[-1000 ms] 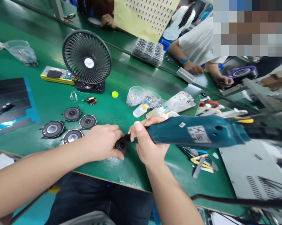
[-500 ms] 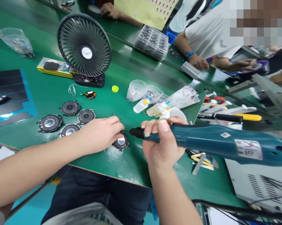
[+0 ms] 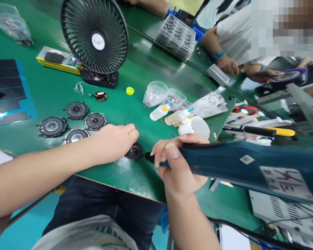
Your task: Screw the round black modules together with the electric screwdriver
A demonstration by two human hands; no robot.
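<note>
- The person's right hand [image 3: 181, 170] had its grip wrapped round a dark teal electric screwdriver [image 3: 224, 161], the black nose pointing left.
- A white label [image 3: 286, 182] on the screwdriver bore black characters and a red mark, angled and too blurred to read; nearer the hand was a small white diamond sticker [image 3: 247, 159].
- A round black watch case [image 3: 135, 151] lay on the green table [image 3: 112, 107], near its front edge, just beside the screwdriver's nose; whether the bit touched it could not be told.
- The left hand [image 3: 117, 140] had bent fingers at the case's upper left side; its fingertips were partly hidden, so whether its grip pinched the case could not be told.
- Four similar watch cases [image 3: 52, 126] lay grouped beyond the left forearm.
- Behind them stood a black fan [image 3: 95, 57], its round white hub label [image 3: 98, 41] carrying tiny reddish lettering, too small to read.
- Across the table, a co-worker wore a blue wristband [image 3: 219, 55].
</note>
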